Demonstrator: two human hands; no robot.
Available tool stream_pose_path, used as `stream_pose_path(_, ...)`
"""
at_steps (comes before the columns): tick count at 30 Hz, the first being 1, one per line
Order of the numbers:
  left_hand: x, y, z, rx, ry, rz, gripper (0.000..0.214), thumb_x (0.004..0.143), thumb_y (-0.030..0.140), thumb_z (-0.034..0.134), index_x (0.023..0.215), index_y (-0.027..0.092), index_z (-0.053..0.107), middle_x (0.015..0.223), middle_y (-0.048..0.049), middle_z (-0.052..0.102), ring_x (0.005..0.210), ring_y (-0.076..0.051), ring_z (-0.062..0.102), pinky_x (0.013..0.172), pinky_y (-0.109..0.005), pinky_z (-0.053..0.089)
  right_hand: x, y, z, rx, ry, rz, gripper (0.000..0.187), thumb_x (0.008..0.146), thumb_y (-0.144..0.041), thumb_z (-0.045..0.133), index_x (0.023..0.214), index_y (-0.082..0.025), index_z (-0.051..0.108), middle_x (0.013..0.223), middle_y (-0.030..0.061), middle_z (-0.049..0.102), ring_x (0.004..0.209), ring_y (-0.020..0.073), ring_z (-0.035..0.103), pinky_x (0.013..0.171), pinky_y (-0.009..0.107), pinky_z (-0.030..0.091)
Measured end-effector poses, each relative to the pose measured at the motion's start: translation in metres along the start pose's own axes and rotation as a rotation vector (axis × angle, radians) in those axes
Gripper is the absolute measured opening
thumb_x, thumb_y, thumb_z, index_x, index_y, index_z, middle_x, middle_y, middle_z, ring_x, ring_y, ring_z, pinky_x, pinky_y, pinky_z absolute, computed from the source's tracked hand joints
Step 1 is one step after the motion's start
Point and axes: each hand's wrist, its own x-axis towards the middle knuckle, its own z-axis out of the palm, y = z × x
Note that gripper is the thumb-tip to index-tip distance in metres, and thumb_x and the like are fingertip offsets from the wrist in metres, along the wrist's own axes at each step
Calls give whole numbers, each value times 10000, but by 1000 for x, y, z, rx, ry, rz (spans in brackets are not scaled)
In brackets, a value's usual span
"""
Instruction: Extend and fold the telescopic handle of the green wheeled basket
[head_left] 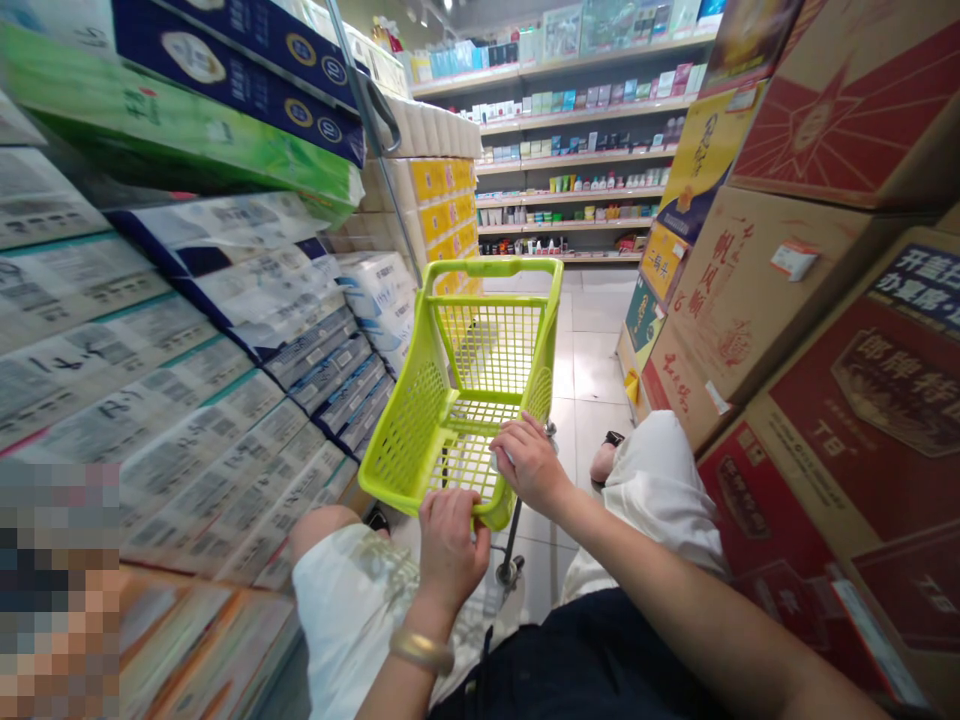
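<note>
In the aisle [592, 345], between and ahead of the legs [660, 485]: a green cart [487, 395]. Gripped at its near rim by the left hand [454, 540]; held at its right rim by the right hand [534, 465]. Leftward, stacked packs [150, 400]; rightward, cartons [739, 280]; beyond, stocked shelves [570, 199].
</note>
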Motion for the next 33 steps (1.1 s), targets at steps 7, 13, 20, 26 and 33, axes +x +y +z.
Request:
stream_pose_path(7, -1, -3, 1, 9, 28, 31, 246, 698, 86, 514, 916, 201, 525, 807, -40, 613, 842, -233, 563, 852, -391, 391, -19, -19, 0, 81, -64, -112, 141, 928, -201, 482, 884, -219, 614, 876, 28, 685, 1042, 177, 612, 1116, 413, 350)
stream_pose_path(13, 2, 0, 0, -10, -6, 1, 257, 689, 81, 522, 914, 205, 536, 807, -36, 610, 841, -229, 559, 862, -390, 389, -2, -3, -1, 13, -5, 7, 147, 918, -183, 493, 848, -218, 617, 853, 35, 683, 1007, 194, 625, 1128, 459, 322)
stream_pose_path(20, -2, -4, 2, 3, 14, 17, 170, 732, 132, 507, 884, 206, 530, 796, -44, 606, 834, -234, 557, 850, -399, 397, -26, -30, 1, 62, -94, -49, 129, 921, -183, 507, 891, -228, 624, 888, 29, 693, 1106, 178, 602, 1171, 422, 256)
stream_pose_path(26, -2, -3, 1, -16, 12, -9, 231, 695, 80, 514, 888, 208, 528, 793, -32, 611, 836, -226, 563, 856, -391, 388, -4, -8, -1, -10, -22, 9, 151, 930, -195, 499, 847, -224, 622, 855, 30, 697, 1060, 198, 621, 1160, 460, 272)
stream_pose_path(33, -4, -1, 1, -9, 9, -23, 193, 708, 110, 507, 870, 213, 527, 777, -39, 604, 826, -235, 566, 830, -392, 391, -23, -29, 0, 55, -62, -12, 123, 923, -177, 513, 889, -227, 620, 889, 29, 694, 1107, 184, 608, 1153, 429, 285)
